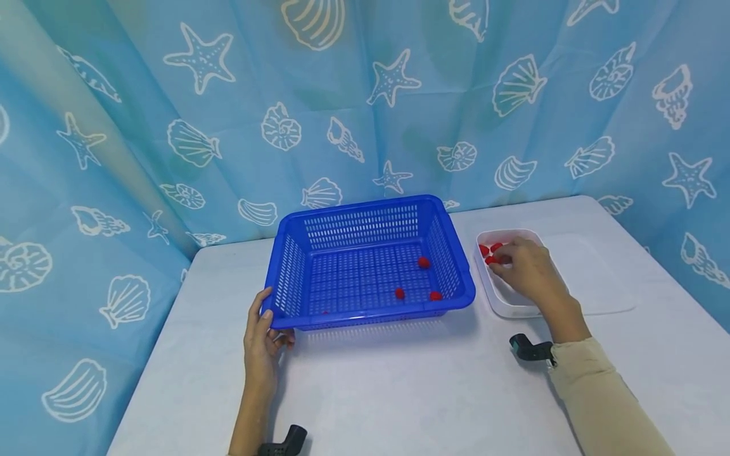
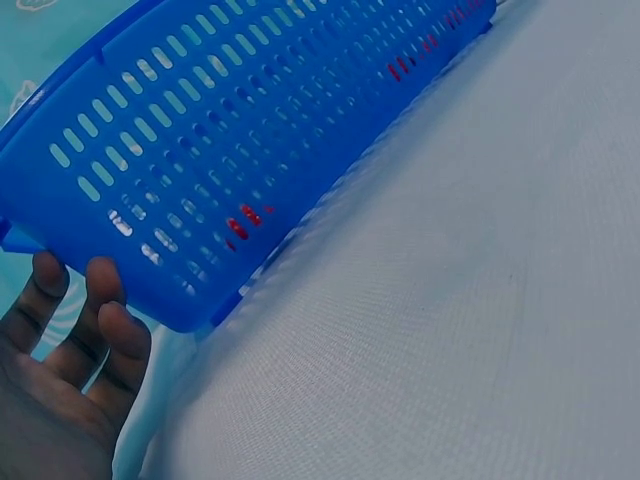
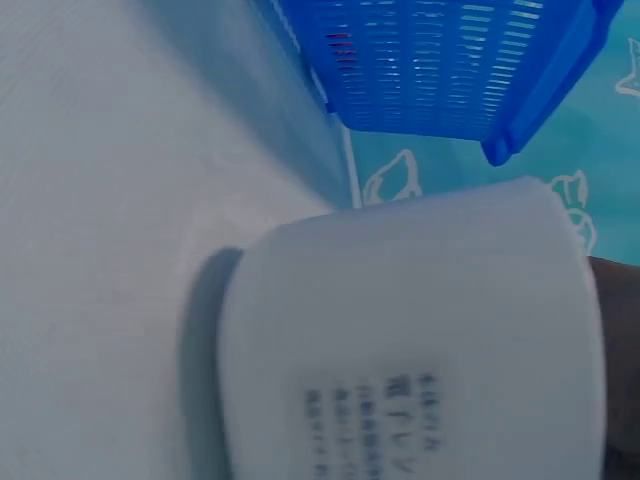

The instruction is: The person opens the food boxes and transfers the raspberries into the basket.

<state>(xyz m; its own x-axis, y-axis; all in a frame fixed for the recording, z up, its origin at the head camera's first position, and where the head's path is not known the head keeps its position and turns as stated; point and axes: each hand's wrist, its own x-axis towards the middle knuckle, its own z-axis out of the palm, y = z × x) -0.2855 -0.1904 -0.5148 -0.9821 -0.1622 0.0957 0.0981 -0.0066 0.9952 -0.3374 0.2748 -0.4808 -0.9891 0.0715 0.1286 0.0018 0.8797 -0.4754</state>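
Note:
A blue slotted plastic basket (image 1: 365, 316) stands on the table with several small, roundish red pieces (image 1: 424, 262) on its floor. My left hand (image 1: 263, 348) holds the basket's front left corner. Its fingertips (image 2: 105, 280) press against the corner in the left wrist view. To the right stands a white rectangular plastic container (image 1: 502, 310) with more red pieces (image 1: 483, 249) at its far left end. My right hand (image 1: 530, 269) reaches into it from above, thumb and fingers pinching at a red piece. In the right wrist view the container's printed wall (image 3: 420, 300) hides most of that hand.
A translucent flat lid (image 1: 599, 272) lies on the white table (image 1: 399, 386) just right of the container. Behind the table hangs a blue curtain (image 1: 342, 82) with white shells and starfish. Both wrists wear small black camera mounts (image 1: 530, 348).

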